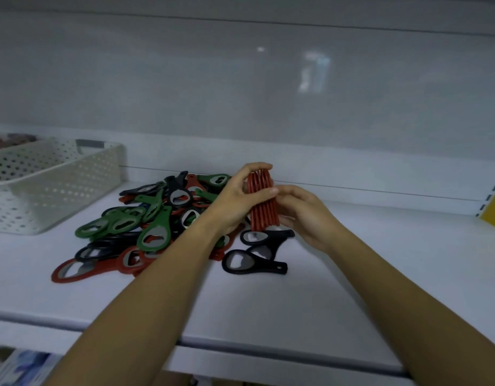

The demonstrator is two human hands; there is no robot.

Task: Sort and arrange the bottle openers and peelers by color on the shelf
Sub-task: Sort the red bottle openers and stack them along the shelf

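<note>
A stack of several red bottle openers point(263, 207) stands on edge, pressed between both hands above the white shelf point(268, 307). My left hand point(240, 199) wraps its left side and top. My right hand point(302, 215) holds its right side. To the left lies a mixed pile of green, red and black bottle openers point(146, 218). Two black openers point(254, 263) lie in front of the stack, just below my hands. No peeler can be made out.
A white perforated basket point(73, 174) stands tilted at the left of the shelf. A yellow panel point(494, 215) shows at the right edge. The shelf's back wall runs behind the pile. Packaged goods show on a lower level at bottom left.
</note>
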